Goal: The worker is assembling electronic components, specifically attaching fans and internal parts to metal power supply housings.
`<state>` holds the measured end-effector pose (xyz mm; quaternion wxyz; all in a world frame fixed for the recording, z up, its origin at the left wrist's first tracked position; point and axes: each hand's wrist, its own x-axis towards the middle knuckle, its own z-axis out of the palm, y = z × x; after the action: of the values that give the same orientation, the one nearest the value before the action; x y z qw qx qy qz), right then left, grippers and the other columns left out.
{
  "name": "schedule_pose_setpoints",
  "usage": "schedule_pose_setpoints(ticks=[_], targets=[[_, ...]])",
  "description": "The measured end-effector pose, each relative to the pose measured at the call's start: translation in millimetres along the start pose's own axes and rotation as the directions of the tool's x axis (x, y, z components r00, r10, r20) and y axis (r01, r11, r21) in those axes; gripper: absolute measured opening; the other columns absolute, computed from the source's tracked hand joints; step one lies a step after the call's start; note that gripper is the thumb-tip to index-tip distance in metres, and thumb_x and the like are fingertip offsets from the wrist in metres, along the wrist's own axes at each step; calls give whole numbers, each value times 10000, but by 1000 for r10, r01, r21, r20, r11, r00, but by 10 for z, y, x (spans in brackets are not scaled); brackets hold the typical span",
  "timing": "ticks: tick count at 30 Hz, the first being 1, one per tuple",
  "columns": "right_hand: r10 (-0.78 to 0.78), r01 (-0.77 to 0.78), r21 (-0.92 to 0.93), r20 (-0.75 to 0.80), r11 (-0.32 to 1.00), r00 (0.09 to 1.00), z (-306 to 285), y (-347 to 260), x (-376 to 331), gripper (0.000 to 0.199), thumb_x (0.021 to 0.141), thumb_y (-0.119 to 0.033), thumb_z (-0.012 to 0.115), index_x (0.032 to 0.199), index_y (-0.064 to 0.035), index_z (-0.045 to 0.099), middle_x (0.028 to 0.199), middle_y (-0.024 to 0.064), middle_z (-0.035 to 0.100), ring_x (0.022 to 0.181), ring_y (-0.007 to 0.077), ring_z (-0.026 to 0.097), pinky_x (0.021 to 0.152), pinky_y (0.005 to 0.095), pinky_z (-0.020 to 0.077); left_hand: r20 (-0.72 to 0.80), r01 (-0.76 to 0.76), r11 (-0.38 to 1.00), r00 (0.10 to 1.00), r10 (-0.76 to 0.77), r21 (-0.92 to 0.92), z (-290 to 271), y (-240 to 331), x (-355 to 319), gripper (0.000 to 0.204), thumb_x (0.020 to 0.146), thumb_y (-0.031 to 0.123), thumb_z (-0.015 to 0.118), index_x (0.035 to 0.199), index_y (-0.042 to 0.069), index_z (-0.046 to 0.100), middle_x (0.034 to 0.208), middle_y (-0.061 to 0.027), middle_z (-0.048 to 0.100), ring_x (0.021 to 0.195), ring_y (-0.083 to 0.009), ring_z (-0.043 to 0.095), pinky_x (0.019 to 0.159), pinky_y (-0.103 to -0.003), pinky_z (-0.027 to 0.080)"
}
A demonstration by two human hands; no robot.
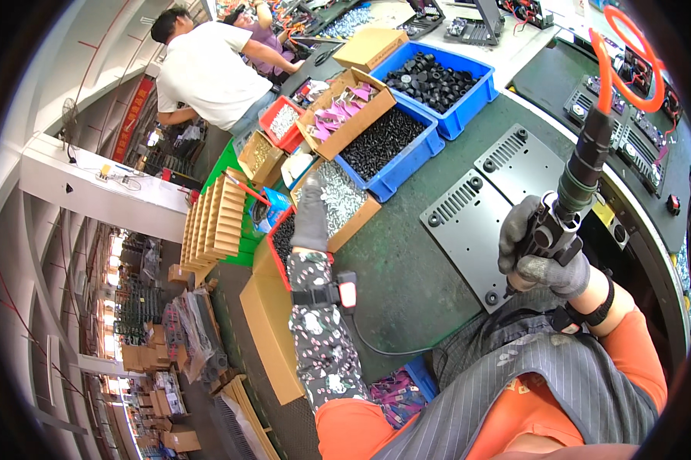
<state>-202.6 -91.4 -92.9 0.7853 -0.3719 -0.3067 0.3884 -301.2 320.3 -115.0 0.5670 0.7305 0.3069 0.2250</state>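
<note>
My right hand, in a grey glove, is wrapped round a black pneumatic screwdriver with an orange coiled hose. Its tip points down at the near corner of a black metal plate with slots and round rubber feet; whether it touches cannot be seen. A second such plate lies just beyond. My left hand, gloved too, reaches to a cardboard box of silver screws, its fingers stretched out along the box's left side. No held part shows there, and the fingertips are hard to make out.
Beyond the screws stand blue bins of black screws and black rubber feet, and a box of purple pieces. A cardboard divider stands left. At right, a conveyor carries units. A co-worker stands far left.
</note>
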Motion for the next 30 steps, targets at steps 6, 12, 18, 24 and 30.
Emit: schedule_pose_setpoints(ticks=[6,12,18,24,30], targets=[[21,-12,51,-184,999,983,-119,-36,-4,463,683,-160,694,1071,-48,467,839,52,535,722,153,582,641,301,495,-111,146,924,974,-196,-354,-71,80,218,672,893,348,466,1407,20,185,1416,-219,265,1305,-344,306,946,-424,392],[-62,95,165,-196,982,979,-299,27,125,699,706,-426,703,1212,-36,418,908,47,530,769,157,581,694,303,493,301,51,995,953,-25,-81,1008,629,-633,349,786,94,542,1131,44,559,910,-28,598,709,-87,511,632,-225,426],[-107,182,391,-207,902,973,-78,72,219,845,753,-763,424,1158,-23,476,903,41,542,836,186,562,799,347,445,860,-243,945,506,-71,220,1999,674,-1647,574,722,310,714,1180,35,502,1013,-108,617,969,-196,586,855,-325,444],[114,-145,478,94,866,989,-454,-95,-31,574,884,-525,478,1059,14,572,1075,162,565,971,168,542,793,255,415,595,-690,615,693,409,381,1958,570,-1497,440,639,282,732,1003,90,575,870,-114,637,794,-331,615,674,-407,478],[655,-501,-618,29,606,755,-353,-186,-26,574,718,-328,731,1122,14,507,865,75,592,760,149,562,679,290,467,642,-857,108,454,618,503,1915,720,-1322,223,656,220,676,846,161,575,728,-1,548,734,-218,553,801,-373,412]])
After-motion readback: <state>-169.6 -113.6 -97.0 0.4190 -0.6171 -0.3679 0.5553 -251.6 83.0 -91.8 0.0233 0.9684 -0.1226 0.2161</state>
